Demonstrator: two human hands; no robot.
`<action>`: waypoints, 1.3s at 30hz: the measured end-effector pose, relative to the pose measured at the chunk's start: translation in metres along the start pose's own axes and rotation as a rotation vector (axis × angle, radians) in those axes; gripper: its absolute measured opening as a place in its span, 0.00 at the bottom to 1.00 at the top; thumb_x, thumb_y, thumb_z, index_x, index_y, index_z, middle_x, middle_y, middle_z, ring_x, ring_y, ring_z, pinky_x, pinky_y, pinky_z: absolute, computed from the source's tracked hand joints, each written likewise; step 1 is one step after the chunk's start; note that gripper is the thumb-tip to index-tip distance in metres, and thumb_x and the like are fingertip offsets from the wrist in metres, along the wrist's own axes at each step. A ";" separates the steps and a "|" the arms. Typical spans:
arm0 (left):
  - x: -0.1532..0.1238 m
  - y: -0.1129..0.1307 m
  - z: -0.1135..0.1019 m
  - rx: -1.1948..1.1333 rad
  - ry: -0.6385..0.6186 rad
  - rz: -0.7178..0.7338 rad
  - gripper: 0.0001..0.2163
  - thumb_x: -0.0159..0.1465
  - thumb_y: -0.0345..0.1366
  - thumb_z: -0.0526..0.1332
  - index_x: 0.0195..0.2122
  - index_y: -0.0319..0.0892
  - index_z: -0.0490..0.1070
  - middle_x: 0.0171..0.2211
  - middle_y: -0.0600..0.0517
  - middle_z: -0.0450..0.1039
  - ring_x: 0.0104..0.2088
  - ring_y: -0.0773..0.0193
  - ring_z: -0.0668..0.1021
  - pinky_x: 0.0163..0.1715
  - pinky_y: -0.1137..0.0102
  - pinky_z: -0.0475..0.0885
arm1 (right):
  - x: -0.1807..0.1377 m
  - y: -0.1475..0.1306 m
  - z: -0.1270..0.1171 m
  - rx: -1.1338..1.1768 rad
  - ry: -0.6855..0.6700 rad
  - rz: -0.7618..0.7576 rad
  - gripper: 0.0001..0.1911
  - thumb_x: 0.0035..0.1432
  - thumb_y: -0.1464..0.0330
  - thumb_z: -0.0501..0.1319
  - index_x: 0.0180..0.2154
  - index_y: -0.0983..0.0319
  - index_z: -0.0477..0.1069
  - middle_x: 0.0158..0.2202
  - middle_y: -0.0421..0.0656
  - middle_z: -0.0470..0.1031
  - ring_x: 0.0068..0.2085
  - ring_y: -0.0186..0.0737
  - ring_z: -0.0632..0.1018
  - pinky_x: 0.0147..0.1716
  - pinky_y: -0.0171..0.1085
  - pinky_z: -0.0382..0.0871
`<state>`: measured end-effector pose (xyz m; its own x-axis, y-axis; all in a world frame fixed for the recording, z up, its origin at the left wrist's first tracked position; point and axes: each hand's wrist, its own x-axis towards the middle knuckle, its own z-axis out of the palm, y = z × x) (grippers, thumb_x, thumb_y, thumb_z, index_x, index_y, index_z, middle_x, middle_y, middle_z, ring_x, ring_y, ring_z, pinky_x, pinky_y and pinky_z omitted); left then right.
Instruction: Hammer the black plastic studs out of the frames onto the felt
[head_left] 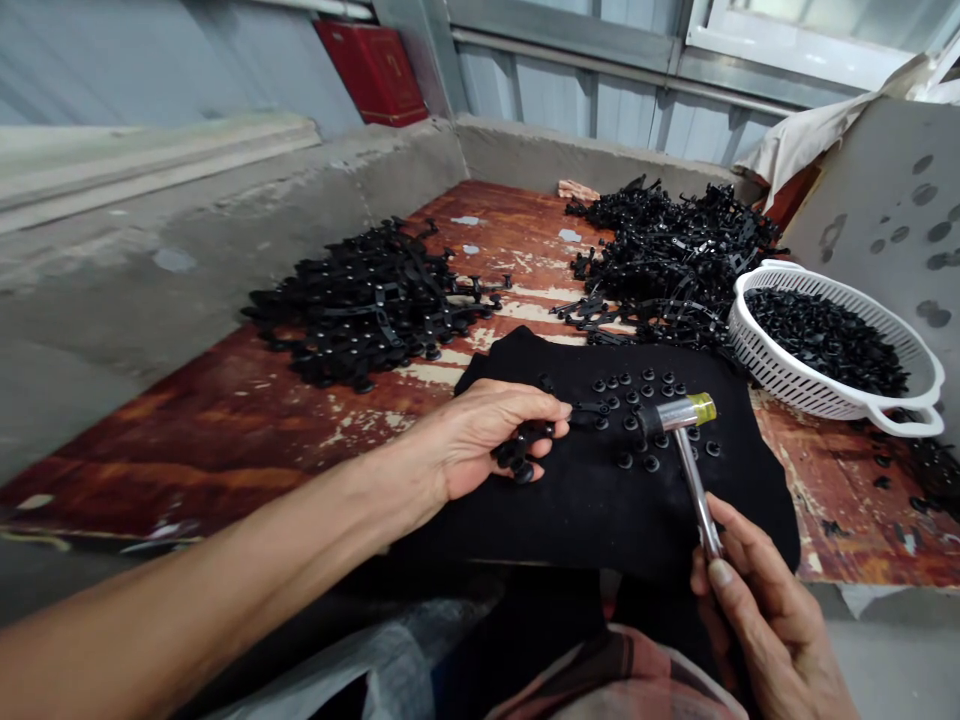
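Note:
My left hand (484, 430) is closed around several small black jointed parts (517, 450), which hang below its fingers. Its thumb and fingertip pinch one black arm-shaped part (589, 410) over the black cloth (525, 520). My right hand (765, 590) grips the metal handle of a two-faced mallet (679, 413). The mallet's yellow face points right, and its dark face is close to the pinched part, whether touching I cannot tell. Small round black pieces (651, 463) stand in loose rows on the cloth, under and around the mallet head.
Left on the worn red-brown table (180, 430) lies a heap of black assembled parts (360, 310). A bigger black heap (675, 250) lies at the back right. Beside it stands a white slotted basket (817, 395) of small black pieces. Low concrete walls (360, 185) edge the table.

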<state>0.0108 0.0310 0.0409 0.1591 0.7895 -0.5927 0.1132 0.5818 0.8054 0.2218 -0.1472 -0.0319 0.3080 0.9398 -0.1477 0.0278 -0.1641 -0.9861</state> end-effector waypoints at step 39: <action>0.006 -0.001 0.004 0.010 0.054 -0.051 0.06 0.47 0.33 0.67 0.21 0.37 0.72 0.18 0.57 0.70 0.16 0.73 0.67 0.16 0.74 0.68 | -0.001 -0.010 0.000 0.007 -0.059 0.084 0.25 0.63 0.53 0.61 0.60 0.50 0.69 0.31 0.41 0.76 0.20 0.33 0.70 0.18 0.31 0.68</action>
<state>0.0160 0.0342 0.0370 0.1002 0.7683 -0.6321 0.1301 0.6198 0.7739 0.2213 -0.1461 -0.0221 0.2523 0.9390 -0.2336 -0.0028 -0.2407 -0.9706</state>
